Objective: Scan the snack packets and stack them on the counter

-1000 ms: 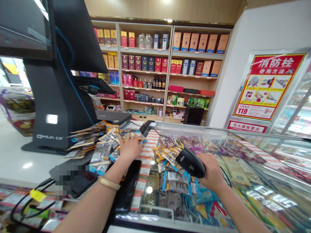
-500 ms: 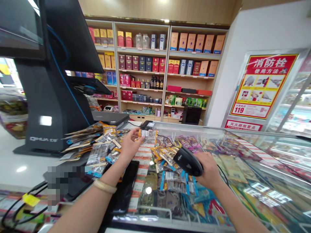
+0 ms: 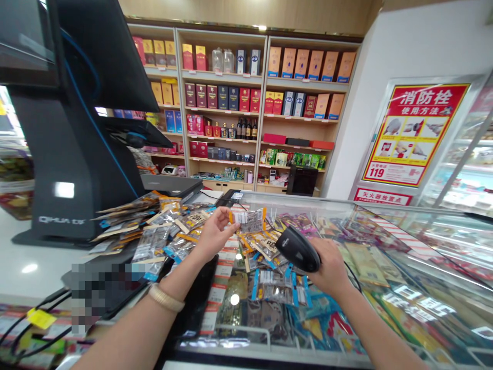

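My left hand point(image 3: 217, 234) pinches an orange-edged snack packet point(image 3: 252, 220) by its left end, above the glass counter. A black barcode scanner point(image 3: 297, 249) is gripped in my right hand point(image 3: 329, 264), its head pointing left towards the packets. Below the scanner's head lies a small pile of orange and blue snack packets point(image 3: 262, 244) on the glass. Nearer to me, blue-edged packets point(image 3: 275, 288) lie side by side. Left of my left hand spreads a larger heap of similar packets point(image 3: 154, 241), partly hidden by my wrist.
A black point-of-sale terminal point(image 3: 84, 154) stands on the white counter at left. A dark phone point(image 3: 123, 293) and cables lie at the lower left. The glass display case point(image 3: 346, 216) holds many snack bags. Shelves of boxed bottles point(image 3: 223, 97) line the back wall.
My left hand has picked a packet from the heap and carried it right, towards the scanner. My right hand keeps the scanner in nearly the same place. The view has shifted slightly right.
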